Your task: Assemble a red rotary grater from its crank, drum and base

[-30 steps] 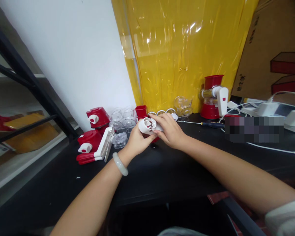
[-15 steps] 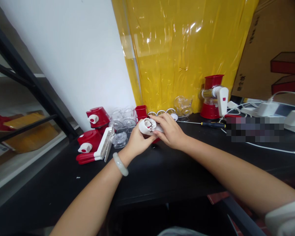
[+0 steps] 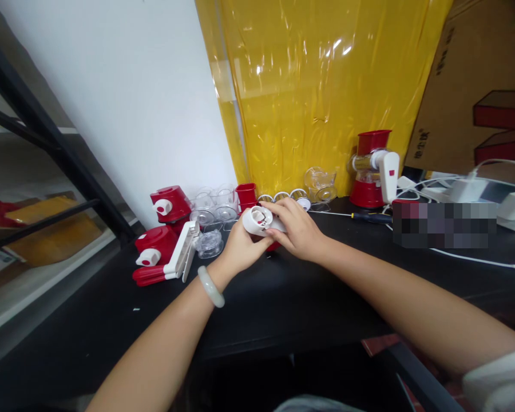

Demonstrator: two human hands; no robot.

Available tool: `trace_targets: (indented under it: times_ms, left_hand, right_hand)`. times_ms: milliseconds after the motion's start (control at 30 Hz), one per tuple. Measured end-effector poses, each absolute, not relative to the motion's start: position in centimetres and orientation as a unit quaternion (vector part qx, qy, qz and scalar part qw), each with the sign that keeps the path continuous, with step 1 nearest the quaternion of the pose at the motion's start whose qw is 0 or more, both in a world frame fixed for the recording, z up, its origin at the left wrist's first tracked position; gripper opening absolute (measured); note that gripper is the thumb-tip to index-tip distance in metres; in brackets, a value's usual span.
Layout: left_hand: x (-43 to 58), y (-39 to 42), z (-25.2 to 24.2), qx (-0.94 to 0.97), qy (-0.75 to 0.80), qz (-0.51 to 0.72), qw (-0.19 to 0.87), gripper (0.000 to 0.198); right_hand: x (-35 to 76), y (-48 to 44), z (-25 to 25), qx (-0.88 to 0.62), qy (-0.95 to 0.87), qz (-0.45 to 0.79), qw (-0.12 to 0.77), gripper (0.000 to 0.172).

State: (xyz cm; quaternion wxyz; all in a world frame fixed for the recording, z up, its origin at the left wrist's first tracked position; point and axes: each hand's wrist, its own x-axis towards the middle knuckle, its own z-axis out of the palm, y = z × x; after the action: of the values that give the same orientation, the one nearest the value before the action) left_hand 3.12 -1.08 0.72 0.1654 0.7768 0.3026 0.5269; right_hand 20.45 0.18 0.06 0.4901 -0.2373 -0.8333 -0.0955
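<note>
Over the middle of the black table, both hands hold a white plastic crank handle [image 3: 252, 226], its hollow round end facing up toward me. My left hand [image 3: 238, 247] wraps round its left side, thumb along the near edge. From the right, my right hand [image 3: 301, 231] grips it with thumb and fingers. A bit of red shows under the hands; most of the handle's length is hidden by the fingers. Left of them lie more white crank handles [image 3: 181, 252] with red grips, beside red grater bases [image 3: 171, 203].
Clear plastic grater housings [image 3: 209, 245], a red hopper [image 3: 246, 194] and metal drum cutters [image 3: 299, 198] stand behind my hands. An assembled red-and-white rotary grater [image 3: 370, 171] stands back right. A screwdriver [image 3: 371, 218] and white cables [image 3: 476, 261] lie on the right. Shelving [image 3: 47, 149] is at left.
Almost nothing differs: both hands keep the crank handle in the same place, with at most a very slight shift of it.
</note>
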Motion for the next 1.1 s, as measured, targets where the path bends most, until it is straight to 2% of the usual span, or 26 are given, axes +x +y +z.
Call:
trace_targets:
  times_ms: [1100]
  left_hand:
    - [3.16,-1.0,0.46,0.782,0.3,0.532,0.126,0.038]
  right_hand:
    - [20.16,-0.02,0.13,-0.206,-0.833,-0.073,0.507,0.047]
